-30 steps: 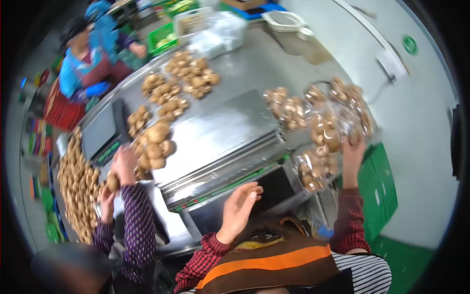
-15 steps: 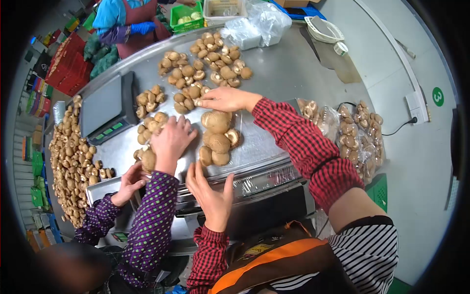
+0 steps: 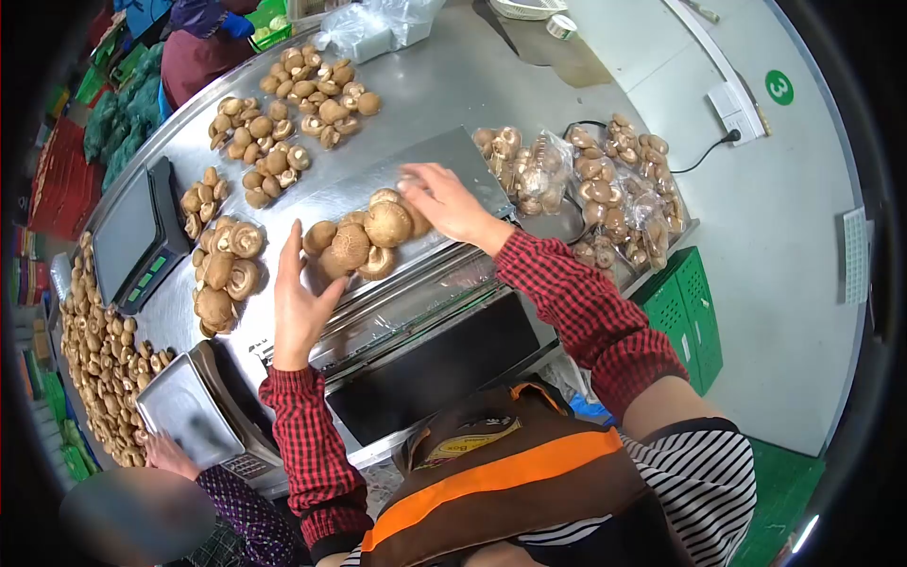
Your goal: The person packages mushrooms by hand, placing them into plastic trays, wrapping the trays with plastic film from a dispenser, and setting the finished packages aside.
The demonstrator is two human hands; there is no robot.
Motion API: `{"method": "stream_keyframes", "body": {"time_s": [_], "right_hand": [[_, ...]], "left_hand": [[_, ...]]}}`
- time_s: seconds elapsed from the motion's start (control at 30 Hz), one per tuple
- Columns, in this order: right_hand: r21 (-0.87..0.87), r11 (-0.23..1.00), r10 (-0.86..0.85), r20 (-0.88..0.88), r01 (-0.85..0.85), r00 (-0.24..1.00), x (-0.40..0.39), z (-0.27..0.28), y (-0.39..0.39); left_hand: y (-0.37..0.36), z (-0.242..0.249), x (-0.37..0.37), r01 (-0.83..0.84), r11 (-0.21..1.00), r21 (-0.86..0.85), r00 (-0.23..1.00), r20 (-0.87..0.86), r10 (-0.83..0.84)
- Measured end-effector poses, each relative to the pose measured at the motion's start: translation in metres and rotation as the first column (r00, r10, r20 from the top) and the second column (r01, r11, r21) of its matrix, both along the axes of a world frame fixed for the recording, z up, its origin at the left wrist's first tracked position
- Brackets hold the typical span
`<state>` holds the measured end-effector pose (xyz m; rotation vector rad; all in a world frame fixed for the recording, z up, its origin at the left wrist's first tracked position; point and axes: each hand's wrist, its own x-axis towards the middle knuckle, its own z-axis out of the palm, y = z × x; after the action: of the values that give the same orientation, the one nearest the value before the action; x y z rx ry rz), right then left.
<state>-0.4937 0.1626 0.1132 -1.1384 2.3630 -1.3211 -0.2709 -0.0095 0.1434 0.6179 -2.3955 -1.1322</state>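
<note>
A cluster of large brown mushrooms (image 3: 364,236) lies on the metal table near its front edge, between my two hands. My left hand (image 3: 304,307) is at the cluster's left side, thumb and fingers spread, with the thumb near the lowest mushrooms. At the upper right of the cluster is my right hand (image 3: 444,203), its fingers apart and slightly blurred, beside the rightmost mushroom. Nothing shows in either palm. Another group of mushrooms (image 3: 225,269) sits left of my left hand, and smaller piles (image 3: 321,93) lie farther back.
A scale (image 3: 128,231) stands at the left, with a second metal scale (image 3: 189,411) nearer. A co-worker's hand (image 3: 170,455) touches that one. Loose mushrooms (image 3: 109,369) line the left edge. Bagged mushrooms (image 3: 605,189) lie at the right, green crates (image 3: 682,317) below. Another person (image 3: 198,57) stands across the table.
The view has shifted right. My hands now flank the mushroom cluster, which sits closer together. The co-worker's hands have left the mushrooms beside mine; one is now at the near scale.
</note>
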Motion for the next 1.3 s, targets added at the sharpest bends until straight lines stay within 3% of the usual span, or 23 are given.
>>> {"method": "stream_keyframes", "body": {"time_s": [0.03, 0.17, 0.23, 0.3, 0.37, 0.43, 0.5, 0.53, 0.57, 0.63, 0.73, 0.77, 0.8, 0.87, 0.9, 0.93, 0.97, 1.0, 1.03, 1.07, 1.17, 1.23, 1.3], "right_hand": [[-0.079, 0.991, -0.095, 0.105, 0.103, 0.990, 0.001, 0.007, 0.015], [0.503, 0.857, -0.035, -0.151, 0.108, 0.988, 0.018, 0.033, 0.107], [0.481, 0.866, -0.019, -0.239, 0.135, 0.971, 0.041, 0.021, 0.110], [0.496, 0.852, 0.012, -0.341, 0.169, 0.940, 0.060, 0.024, 0.099], [0.435, 0.892, 0.078, -0.407, 0.118, 0.910, 0.066, 0.004, 0.085], [0.396, 0.915, 0.017, -0.219, 0.073, 0.976, 0.070, -0.001, 0.086], [0.187, 0.982, -0.099, 0.326, 0.039, 0.940, 0.063, 0.013, 0.097], [0.117, 0.987, -0.158, 0.703, 0.106, 0.694, 0.066, 0.021, 0.104], [0.078, 0.979, -0.135, 0.941, 0.189, 0.309, 0.074, 0.028, 0.108], [-0.034, 0.988, 0.103, 0.876, 0.152, -0.471, 0.078, 0.022, 0.105], [-0.386, 0.916, 0.401, 0.871, 0.109, -0.285, 0.038, 0.059, 0.092], [-0.468, 0.870, 0.484, 0.871, 0.157, -0.085, 0.024, 0.087, 0.080], [-0.559, 0.800, 0.586, 0.807, 0.218, -0.079, 0.007, 0.108, 0.069], [-0.569, 0.769, 0.485, 0.817, 0.293, 0.312, -0.014, 0.132, 0.029], [-0.570, 0.786, 0.440, 0.789, 0.241, 0.429, -0.026, 0.127, 0.004], [-0.568, 0.801, 0.398, 0.741, 0.189, 0.542, -0.038, 0.111, -0.017], [-0.571, 0.799, 0.401, 0.738, 0.186, 0.542, -0.048, 0.079, -0.030], [-0.419, 0.901, 0.296, 0.783, 0.112, 0.546, -0.061, 0.036, -0.040], [-0.242, 0.970, 0.182, 0.809, 0.035, 0.559, -0.069, 0.013, -0.046], [-0.224, 0.974, 0.171, 0.816, 0.031, 0.552, -0.070, 0.007, -0.047], [-0.040, 0.999, 0.047, 0.902, -0.026, 0.429, -0.056, -0.006, -0.034], [0.065, 0.982, 0.054, 0.803, -0.177, 0.593, -0.055, 0.000, -0.038], [0.084, 0.981, 0.028, 0.830, -0.175, 0.557, -0.062, 0.008, -0.047]], "left_hand": [[0.003, 0.005, 0.013, -0.084, 0.995, 0.057, 0.993, -0.076, 0.089], [0.030, -0.008, 0.098, -0.475, 0.858, -0.194, 0.841, 0.186, 0.508], [0.041, -0.023, 0.110, -0.379, 0.766, -0.519, 0.767, 0.287, 0.574], [0.052, -0.013, 0.095, -0.337, 0.732, -0.592, 0.793, 0.240, 0.560], [0.048, -0.013, 0.083, -0.205, 0.840, -0.501, 0.837, 0.355, 0.416], [0.044, -0.021, 0.083, -0.201, 0.870, -0.451, 0.870, 0.326, 0.370], [0.046, -0.011, 0.086, -0.410, 0.893, 0.183, 0.902, 0.223, 0.369], [0.044, -0.013, 0.098, -0.368, 0.627, 0.687, 0.927, 0.220, 0.304], [0.046, 0.002, 0.106, -0.254, 0.312, 0.916, 0.957, 0.190, 0.220], [0.042, 0.007, 0.104, -0.175, -0.343, 0.923, 0.969, 0.223, 0.105], [0.017, 0.057, 0.094, 0.128, 0.016, 0.992, 0.963, -0.128, 0.238], [0.015, 0.092, 0.081, 0.137, 0.132, 0.982, 0.933, -0.172, 0.316], [0.013, 0.107, 0.065, 0.144, 0.397, 0.906, 0.888, -0.296, 0.352], [-0.001, 0.098, 0.018, -0.019, 0.770, 0.638, 0.747, -0.503, 0.435], [-0.028, 0.090, 0.010, -0.154, 0.949, 0.276, 0.934, -0.272, 0.230], [-0.044, 0.060, -0.017, -0.133, 0.964, 0.228, 0.921, -0.331, 0.205], [-0.063, 0.038, -0.031, -0.191, 0.969, 0.157, 0.978, 0.114, 0.175], [-0.057, 0.022, -0.051, -0.134, 0.991, -0.017, 0.990, -0.042, 0.133], [-0.063, -0.009, -0.052, -0.028, 0.995, -0.098, 0.984, 0.172, 0.044], [-0.060, -0.026, -0.051, 0.032, 0.996, -0.089, 0.992, 0.121, -0.021], [-0.047, -0.016, -0.031, 0.231, 0.970, 0.072, 0.958, 0.157, -0.240], [-0.036, 0.007, -0.027, 0.274, 0.960, -0.062, 0.951, 0.169, -0.261], [-0.036, 0.012, -0.028, 0.279, 0.945, -0.171, 0.953, 0.171, -0.251]]}}
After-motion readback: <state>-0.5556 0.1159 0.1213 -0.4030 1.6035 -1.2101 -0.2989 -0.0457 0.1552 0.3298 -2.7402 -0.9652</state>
